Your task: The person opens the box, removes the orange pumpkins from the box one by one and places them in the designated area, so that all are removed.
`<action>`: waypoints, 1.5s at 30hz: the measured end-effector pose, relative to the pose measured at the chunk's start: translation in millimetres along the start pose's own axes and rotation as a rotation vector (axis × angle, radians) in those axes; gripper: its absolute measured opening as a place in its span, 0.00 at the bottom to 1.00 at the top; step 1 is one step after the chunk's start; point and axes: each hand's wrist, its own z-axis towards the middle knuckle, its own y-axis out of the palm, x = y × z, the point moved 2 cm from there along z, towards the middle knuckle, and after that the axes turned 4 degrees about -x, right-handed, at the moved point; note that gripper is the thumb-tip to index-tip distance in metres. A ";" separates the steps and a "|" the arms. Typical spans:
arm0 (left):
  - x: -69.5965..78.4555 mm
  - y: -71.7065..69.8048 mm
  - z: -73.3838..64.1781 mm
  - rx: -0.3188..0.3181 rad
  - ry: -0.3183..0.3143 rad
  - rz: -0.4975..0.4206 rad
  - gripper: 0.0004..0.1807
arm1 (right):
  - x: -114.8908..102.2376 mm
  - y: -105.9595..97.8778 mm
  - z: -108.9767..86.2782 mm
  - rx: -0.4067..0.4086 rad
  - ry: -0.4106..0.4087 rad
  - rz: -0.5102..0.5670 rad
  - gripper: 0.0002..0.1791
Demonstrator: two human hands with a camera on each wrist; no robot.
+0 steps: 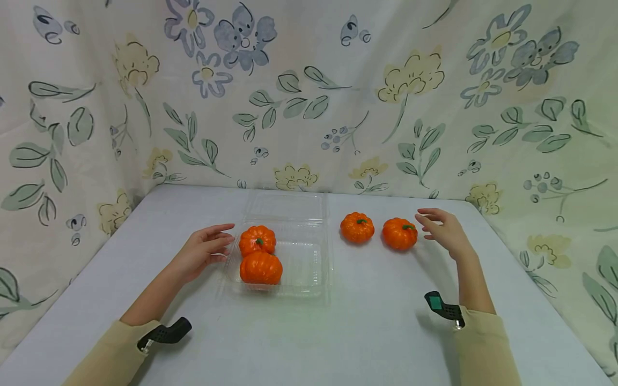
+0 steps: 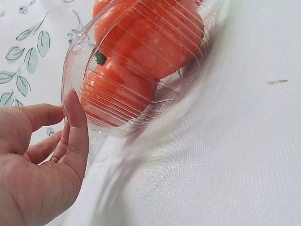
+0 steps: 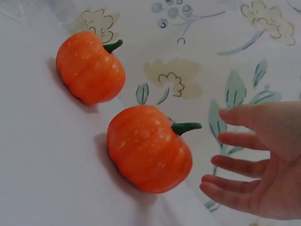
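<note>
My left hand (image 1: 205, 249) is at the left edge of a clear plastic clamshell box (image 1: 301, 289), fingers loosely bent. In the left wrist view its fingertips (image 2: 71, 101) overlap the box's rim; contact is hard to tell. Inside the box, along its left side, sit two small orange pumpkins, one behind (image 1: 251, 236) and one in front (image 1: 260, 269). My right hand (image 1: 446, 233) hovers just right of a third orange pumpkin (image 1: 398, 235) with a green stem. Its fingers are spread and apart from the pumpkin. Another pumpkin (image 1: 356, 229) stands to the left of that one.
The box's lid (image 1: 287, 205) lies opened out toward the back of the white table (image 1: 367, 332). Behind the table and along its sides hangs a floral curtain (image 1: 299, 64). Black wrist-worn devices sit on the left sleeve (image 1: 166, 332) and the right sleeve (image 1: 445, 308).
</note>
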 end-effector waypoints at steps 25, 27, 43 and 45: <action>-1.1 -0.4 1.0 -0.007 -0.006 0.007 0.34 | -91.2 28.2 -19.4 0.048 -0.164 -0.031 0.30; -0.8 -0.3 0.7 -0.007 -0.007 0.007 0.34 | -94.5 31.5 -19.5 0.041 -0.178 -0.027 0.29; 0.2 0.2 0.4 -0.005 -0.009 -0.002 0.34 | -119.6 64.4 -21.1 -0.027 -0.271 0.030 0.25; 0.1 0.0 0.8 -0.004 -0.011 -0.002 0.34 | -121.3 69.2 -19.2 -0.041 -0.268 0.035 0.25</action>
